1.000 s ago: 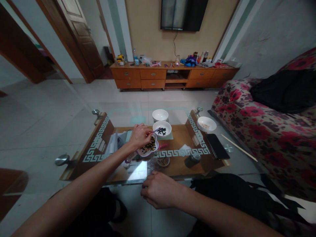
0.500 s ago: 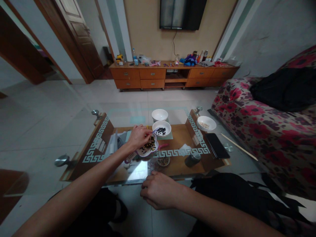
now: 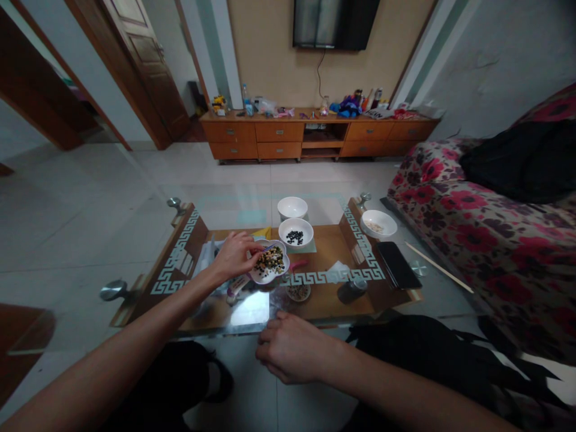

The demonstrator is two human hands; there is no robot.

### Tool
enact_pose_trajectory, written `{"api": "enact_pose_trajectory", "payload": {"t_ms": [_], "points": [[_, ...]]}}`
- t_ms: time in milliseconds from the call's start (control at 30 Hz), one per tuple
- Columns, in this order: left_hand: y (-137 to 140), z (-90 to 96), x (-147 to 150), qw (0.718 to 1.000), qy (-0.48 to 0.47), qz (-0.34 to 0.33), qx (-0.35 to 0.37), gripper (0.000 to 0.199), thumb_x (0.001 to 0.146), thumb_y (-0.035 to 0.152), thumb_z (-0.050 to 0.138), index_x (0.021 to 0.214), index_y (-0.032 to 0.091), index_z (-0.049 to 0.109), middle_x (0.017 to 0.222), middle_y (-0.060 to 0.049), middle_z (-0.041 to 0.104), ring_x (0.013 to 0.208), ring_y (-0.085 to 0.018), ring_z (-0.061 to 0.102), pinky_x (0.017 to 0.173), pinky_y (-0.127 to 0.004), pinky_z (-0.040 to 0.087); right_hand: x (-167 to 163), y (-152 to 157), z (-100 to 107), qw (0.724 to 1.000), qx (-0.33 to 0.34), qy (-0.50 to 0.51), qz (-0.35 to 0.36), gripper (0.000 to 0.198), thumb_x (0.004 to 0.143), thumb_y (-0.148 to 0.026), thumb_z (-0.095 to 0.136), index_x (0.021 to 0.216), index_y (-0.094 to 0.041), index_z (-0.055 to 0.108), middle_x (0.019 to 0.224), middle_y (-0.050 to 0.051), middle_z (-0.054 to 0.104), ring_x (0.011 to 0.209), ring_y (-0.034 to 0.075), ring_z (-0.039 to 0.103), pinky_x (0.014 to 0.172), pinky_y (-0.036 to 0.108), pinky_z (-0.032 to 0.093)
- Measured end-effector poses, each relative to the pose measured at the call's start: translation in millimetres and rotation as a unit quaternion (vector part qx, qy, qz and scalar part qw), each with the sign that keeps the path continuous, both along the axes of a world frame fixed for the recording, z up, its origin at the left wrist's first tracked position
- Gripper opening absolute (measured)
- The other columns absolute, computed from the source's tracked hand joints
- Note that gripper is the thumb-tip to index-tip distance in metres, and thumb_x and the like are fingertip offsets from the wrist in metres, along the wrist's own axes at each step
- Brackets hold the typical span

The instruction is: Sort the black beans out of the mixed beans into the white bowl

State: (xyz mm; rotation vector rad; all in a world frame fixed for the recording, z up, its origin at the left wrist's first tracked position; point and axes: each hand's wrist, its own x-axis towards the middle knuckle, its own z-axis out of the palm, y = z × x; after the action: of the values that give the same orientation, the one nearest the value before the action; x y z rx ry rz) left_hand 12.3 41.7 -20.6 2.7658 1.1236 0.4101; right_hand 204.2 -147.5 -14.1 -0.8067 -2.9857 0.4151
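Note:
My left hand (image 3: 236,257) pinches slim purplish tweezers (image 3: 269,247) over a scalloped white dish (image 3: 266,279). The dish holds mixed beans and grains (image 3: 270,259), dark, green and tan. Just behind it stands a round white bowl (image 3: 306,227) with black beans (image 3: 295,237) in it. Another white bowl (image 3: 292,207), with nothing visible inside, sits farther back. My right hand (image 3: 292,348) rests curled near the front edge of the glass table; its palm is hidden and no object shows in it.
On the glass table's right are a bowl with pale pieces (image 3: 378,223), a black phone (image 3: 398,265) and a wooden stick (image 3: 438,267). A dark can (image 3: 352,291) and a small dish (image 3: 298,293) appear near the front. A flowered sofa (image 3: 459,210) borders the right.
My left hand has drawn back left from the black-bean bowl, and the tweezers now lie over the scalloped dish. The right hand stays in place.

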Motion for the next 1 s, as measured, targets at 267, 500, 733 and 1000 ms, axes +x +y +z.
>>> {"api": "enact_pose_trajectory", "payload": {"t_ms": [267, 500, 733, 1000], "points": [[-16.1, -14.1, -5.5, 0.998, 0.038, -0.036, -0.028, 0.019, 0.096, 0.031, 0.067, 0.104, 0.027, 0.084, 0.091, -0.004, 0.079, 0.095, -0.026, 0.066, 0.089, -0.044, 0.04, 0.6, -0.5, 0.2, 1.0, -0.001, -0.008, 0.006, 0.015, 0.102, -0.027, 0.063, 0.093, -0.018, 0.071, 0.092, 0.003, 0.073, 0.082, 0.023, 0.067, 0.076, 0.042, 0.045], [-14.6, -13.3, -2.8, 0.996, 0.056, -0.041, -0.052, 0.018, 0.095, 0.031, 0.067, 0.101, 0.029, 0.084, 0.091, -0.004, 0.079, 0.098, -0.027, 0.065, 0.09, -0.045, 0.041, 0.7, -0.2, 1.6, 1.0, -0.018, -0.018, 0.006, 0.015, 0.102, -0.027, 0.063, 0.095, -0.017, 0.072, 0.095, 0.003, 0.074, 0.084, 0.023, 0.067, 0.077, 0.044, 0.047], [-14.4, -13.6, -1.6, 0.996, 0.049, -0.035, -0.06, 0.016, 0.092, 0.028, 0.071, 0.1, 0.029, 0.084, 0.091, -0.005, 0.079, 0.098, -0.028, 0.065, 0.089, -0.045, 0.042, 1.1, -0.1, 4.9, 0.999, -0.026, -0.021, 0.001, 0.013, 0.102, -0.026, 0.064, 0.096, -0.017, 0.071, 0.095, 0.003, 0.074, 0.086, 0.023, 0.068, 0.08, 0.043, 0.048], [-15.1, -10.6, -0.9, 0.995, 0.067, -0.034, -0.064, 0.016, 0.091, 0.029, 0.069, 0.096, 0.029, 0.085, 0.09, -0.006, 0.078, 0.097, -0.028, 0.065, 0.086, -0.045, 0.041, 0.9, -2.1, 2.1, 0.999, -0.029, -0.029, -0.007, 0.014, 0.101, -0.026, 0.064, 0.096, -0.016, 0.074, 0.094, 0.005, 0.074, 0.084, 0.024, 0.069, 0.08, 0.044, 0.05]]}}
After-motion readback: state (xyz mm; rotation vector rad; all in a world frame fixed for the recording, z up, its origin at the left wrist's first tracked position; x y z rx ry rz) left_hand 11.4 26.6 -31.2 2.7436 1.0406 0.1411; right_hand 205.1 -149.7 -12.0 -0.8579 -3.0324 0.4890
